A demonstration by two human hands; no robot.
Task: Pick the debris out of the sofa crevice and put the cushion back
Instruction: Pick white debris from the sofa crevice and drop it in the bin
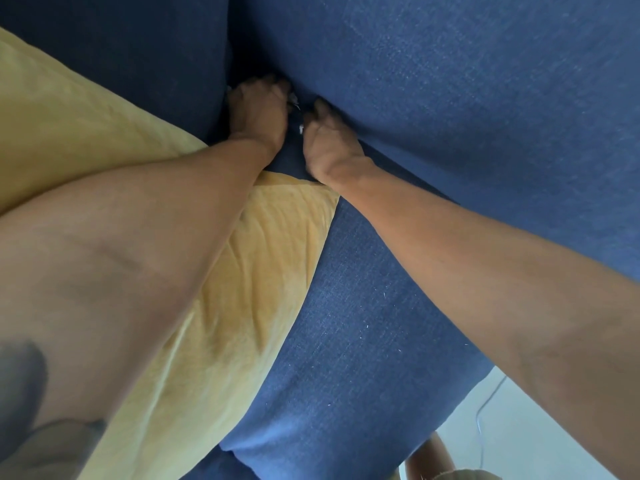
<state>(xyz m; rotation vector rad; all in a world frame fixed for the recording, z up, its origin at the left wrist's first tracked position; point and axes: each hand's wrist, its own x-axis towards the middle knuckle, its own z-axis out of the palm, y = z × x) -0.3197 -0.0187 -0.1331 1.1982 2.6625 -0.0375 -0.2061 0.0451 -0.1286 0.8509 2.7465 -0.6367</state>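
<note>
Both my hands reach into the crevice where the blue sofa seat (pixel 346 306) meets the blue back cushion (pixel 450 81). My left hand (pixel 259 109) has its fingers curled down into the gap, with small white debris (pixel 293 98) by its fingertips. My right hand (pixel 325 140) presses against the back cushion, and a small white scrap (pixel 301 129) shows at its thumb. Whether either hand pinches a scrap is hidden. A yellow cushion (pixel 242 289) lies on the seat under my left forearm.
A second dark blue back cushion (pixel 121 57) stands at the upper left. Tiny white specks dot the seat fabric. At the lower right lie pale floor (pixel 519 445) with a thin cable (pixel 485 410) and my leg beside the sofa's front edge.
</note>
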